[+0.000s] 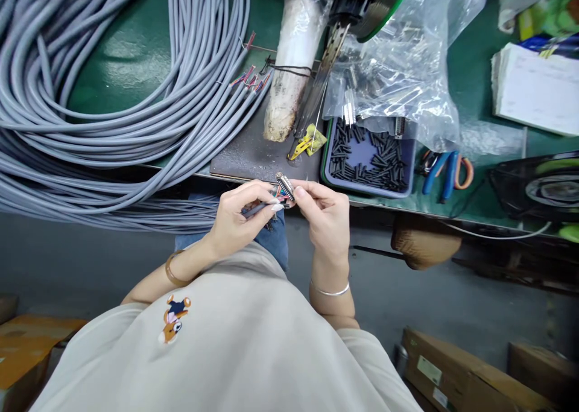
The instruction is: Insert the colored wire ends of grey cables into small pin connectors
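My left hand pinches the end of a grey cable, close in front of my body at the table's near edge. Thin coloured wires run from that end to a metal multi-pin connector. The connector is gripped between the thumb and fingers of my right hand. Both hands are closed and nearly meet. Where the wires join the pins is too small to make out. Just beyond the hands lies a dark board on the table.
Coils of grey cable fill the left side. A soldering iron in a metal stand rises beyond the board beside a white wrapped tube. A tray holds short black sleeves. Blue-handled pliers and a paper pad lie rightward.
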Demonstrator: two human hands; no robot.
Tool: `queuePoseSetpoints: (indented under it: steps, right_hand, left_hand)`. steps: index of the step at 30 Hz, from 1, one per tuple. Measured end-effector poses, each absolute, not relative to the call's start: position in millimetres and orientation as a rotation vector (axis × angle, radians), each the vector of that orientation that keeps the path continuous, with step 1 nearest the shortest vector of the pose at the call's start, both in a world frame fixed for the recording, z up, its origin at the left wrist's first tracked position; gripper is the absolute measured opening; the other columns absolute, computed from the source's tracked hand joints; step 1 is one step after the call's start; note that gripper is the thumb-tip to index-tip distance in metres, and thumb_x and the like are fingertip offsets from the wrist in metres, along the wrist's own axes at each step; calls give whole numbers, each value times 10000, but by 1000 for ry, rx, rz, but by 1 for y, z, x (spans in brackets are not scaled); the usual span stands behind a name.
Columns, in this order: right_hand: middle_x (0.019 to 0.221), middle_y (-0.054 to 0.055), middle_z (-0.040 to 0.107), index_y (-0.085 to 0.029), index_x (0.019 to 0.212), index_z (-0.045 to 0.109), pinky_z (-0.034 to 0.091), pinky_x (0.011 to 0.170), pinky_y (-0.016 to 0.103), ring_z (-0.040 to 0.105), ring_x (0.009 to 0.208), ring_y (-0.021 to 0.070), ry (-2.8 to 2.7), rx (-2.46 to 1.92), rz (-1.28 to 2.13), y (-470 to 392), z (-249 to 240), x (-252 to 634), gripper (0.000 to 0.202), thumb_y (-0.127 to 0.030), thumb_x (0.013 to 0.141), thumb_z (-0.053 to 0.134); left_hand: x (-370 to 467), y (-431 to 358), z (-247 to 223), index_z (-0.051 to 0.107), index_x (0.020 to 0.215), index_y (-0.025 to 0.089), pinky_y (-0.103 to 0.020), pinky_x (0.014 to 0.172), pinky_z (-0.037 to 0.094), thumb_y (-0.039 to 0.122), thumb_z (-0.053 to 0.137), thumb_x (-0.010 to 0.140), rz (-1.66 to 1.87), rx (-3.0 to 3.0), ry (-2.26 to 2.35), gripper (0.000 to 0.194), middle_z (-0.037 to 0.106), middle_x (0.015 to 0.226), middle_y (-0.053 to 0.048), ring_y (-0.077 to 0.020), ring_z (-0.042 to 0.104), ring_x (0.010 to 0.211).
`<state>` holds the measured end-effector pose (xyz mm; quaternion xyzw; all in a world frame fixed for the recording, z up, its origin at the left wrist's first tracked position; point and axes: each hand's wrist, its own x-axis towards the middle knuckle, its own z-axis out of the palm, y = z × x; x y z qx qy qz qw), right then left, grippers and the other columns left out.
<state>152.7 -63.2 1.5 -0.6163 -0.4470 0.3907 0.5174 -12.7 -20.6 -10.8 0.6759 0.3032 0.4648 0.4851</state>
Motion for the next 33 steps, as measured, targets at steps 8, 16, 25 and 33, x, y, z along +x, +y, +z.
queuePoseSetpoints:
  steps: [8,16,25,33]
  right_hand:
    - [675,-4,689,-252,1005,808,414,493,280,514,498,111,-1308,-1646,396,-70,3,151,258,-439,955,638]
    - [840,-10,766,-283,1181,608,539,544,308,694,564,144,-1125,-1450,98,-76,4,154,175,-281,1011,567]
    - [1091,54,811,-230,897,648,654,789,313,789,982,184,-1407,-1491,290,-57,-9,153,60,-220,956,650]
    - [1081,32,813,-229,837,600,665,787,295,791,1010,185,-1347,-1456,372,-45,-6,157,119,-200,934,661]
  left_hand:
    - [-11,-20,-9,674,805,157,-181,558,482,226,724,856,1071,1547,928,99,781,920,-70,-87,652,643]
    - [-7,-8,-6,659,790,165,-185,484,397,334,805,820,1003,1371,1001,226,689,772,-17,-58,532,540]
    - [5,8,-6,597,737,161,-169,470,326,179,780,761,1001,1293,980,185,656,763,0,-27,462,530]
    - [10,24,3,541,721,172,-147,342,275,189,776,721,944,1126,940,235,633,715,34,17,380,373]
